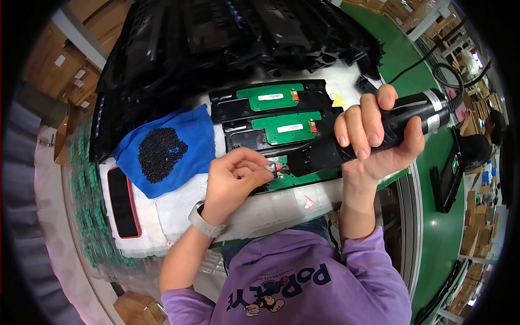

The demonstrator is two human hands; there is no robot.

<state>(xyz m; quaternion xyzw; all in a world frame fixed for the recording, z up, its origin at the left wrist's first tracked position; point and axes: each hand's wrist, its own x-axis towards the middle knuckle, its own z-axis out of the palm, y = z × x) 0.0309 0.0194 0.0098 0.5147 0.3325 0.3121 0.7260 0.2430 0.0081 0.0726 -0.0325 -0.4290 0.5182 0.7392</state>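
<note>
My right hand (374, 130) is wrapped around a black corded electric screwdriver (330, 151), tilted so its tip points left and down. The tip is close to the nearest green circuit board (298, 181), which lies in a black plastic housing and is partly hidden by the tool and my hands. My left hand (235, 176) is closed in a pinch at that board's left side, beside the tip; whatever its fingers hold is too small to make out. Behind it lie a middle circuit board (290, 129) and a far circuit board (271, 97), each in a black housing.
A blue cloth (197, 132) bears a pile of small black screws (158, 154). Left of it lies a red-edged phone (123, 203). Black plastic parts (216, 38) are stacked along the back. The tool's cord (460, 81) runs off right. Another person (476, 141) is at the far right.
</note>
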